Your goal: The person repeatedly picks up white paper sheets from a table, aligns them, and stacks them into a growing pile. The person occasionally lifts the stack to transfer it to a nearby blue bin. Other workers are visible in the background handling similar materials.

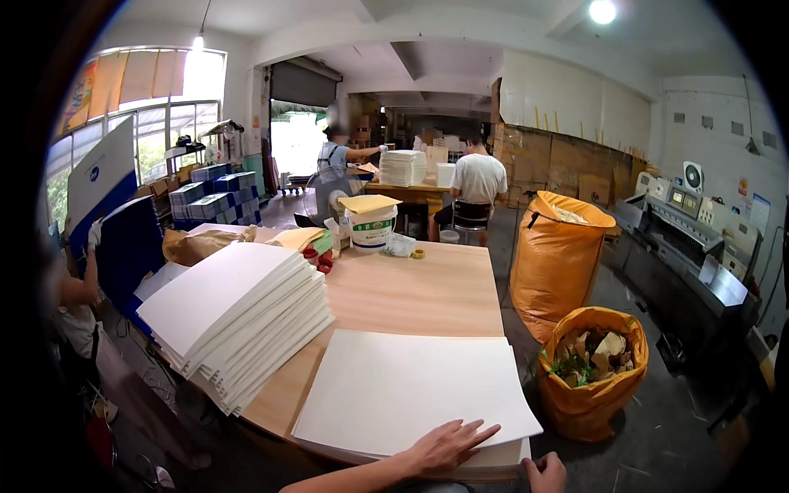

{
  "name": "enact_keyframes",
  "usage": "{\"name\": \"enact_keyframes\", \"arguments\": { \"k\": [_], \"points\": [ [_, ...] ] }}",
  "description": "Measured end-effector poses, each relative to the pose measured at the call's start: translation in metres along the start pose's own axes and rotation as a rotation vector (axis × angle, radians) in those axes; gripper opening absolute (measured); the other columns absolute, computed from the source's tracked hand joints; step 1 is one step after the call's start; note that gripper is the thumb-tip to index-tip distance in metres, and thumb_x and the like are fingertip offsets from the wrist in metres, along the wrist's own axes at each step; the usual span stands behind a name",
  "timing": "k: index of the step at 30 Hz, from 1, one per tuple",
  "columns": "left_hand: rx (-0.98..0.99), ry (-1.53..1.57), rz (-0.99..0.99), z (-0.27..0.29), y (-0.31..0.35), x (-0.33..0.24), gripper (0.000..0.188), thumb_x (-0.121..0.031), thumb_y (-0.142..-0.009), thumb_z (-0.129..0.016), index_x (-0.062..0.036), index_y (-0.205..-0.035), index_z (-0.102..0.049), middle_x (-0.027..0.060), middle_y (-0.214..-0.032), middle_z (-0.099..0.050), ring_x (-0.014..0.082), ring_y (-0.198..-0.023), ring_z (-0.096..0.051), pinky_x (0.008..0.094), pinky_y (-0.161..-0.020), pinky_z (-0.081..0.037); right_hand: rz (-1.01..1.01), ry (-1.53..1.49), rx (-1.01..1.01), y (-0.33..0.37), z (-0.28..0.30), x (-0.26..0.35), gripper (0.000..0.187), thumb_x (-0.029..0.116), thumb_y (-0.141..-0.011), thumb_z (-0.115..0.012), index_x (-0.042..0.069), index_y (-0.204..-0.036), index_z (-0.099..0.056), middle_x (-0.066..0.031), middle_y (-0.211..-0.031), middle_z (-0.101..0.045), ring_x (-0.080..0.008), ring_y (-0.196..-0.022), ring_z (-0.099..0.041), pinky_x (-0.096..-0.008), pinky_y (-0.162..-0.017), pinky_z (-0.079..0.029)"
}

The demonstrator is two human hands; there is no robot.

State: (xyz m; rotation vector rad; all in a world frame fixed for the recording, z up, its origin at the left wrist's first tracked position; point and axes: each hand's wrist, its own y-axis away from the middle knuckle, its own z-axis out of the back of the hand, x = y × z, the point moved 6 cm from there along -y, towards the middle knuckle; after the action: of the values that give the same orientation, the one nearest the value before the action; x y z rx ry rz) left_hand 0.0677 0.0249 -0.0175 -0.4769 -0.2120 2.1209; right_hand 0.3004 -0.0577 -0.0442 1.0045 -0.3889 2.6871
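A stack of large white sheets (419,386) lies on the near end of the wooden table (411,287). My left hand (456,444) rests on the top sheet near its front edge, palm down and fingers spread. Beside the stack's near right corner is my right hand (544,474), its fingers curled and the thumb by the sheet edges. Whatever it pinches is hidden. To the left, a tall, slightly fanned pile of white sheets (238,304) leans at the table's edge.
Two orange sacks (555,271) stand right of the table, the nearer full of scraps. A white bucket (370,226) and tape rolls (323,261) sit at the far end. At left, a person holds a blue-and-white board (103,177). Two people work behind; machinery (678,218) lines the right.
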Motion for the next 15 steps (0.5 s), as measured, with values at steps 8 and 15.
{"name": "enact_keyframes", "arguments": {
  "k": [8,15],
  "points": [
    [0.282,0.011,0.029,0.011,-0.011,0.013,0.071,-0.011,-0.086,-0.057,-0.0473,-0.145,-0.043,0.0164,-0.158,-0.032,0.035,-0.106,-0.066,0.0424,-0.086,-0.056,-0.079,-0.302,0.201,-0.043,0.001,0.022,0.043,0.037,-0.094,-0.066,0.0,-0.072,-0.064,-0.0133,-0.06,-0.065,-0.0245,-0.053,-0.064,-0.0366,-0.053,-0.05],
    [0.021,0.206,0.074,0.027,-0.004,0.019,0.039,-0.02,-0.09,-0.063,-0.0361,-0.126,-0.064,0.0154,-0.143,-0.053,0.0332,-0.103,-0.067,0.039,-0.082,-0.056,-0.109,-0.779,-0.084,-0.049,-0.028,0.053,0.042,0.029,-0.088,-0.07,-0.001,-0.068,-0.049,-0.0181,-0.061,-0.056,-0.0357,-0.055,-0.058,-0.0438,-0.056,-0.047]
  ]
}}
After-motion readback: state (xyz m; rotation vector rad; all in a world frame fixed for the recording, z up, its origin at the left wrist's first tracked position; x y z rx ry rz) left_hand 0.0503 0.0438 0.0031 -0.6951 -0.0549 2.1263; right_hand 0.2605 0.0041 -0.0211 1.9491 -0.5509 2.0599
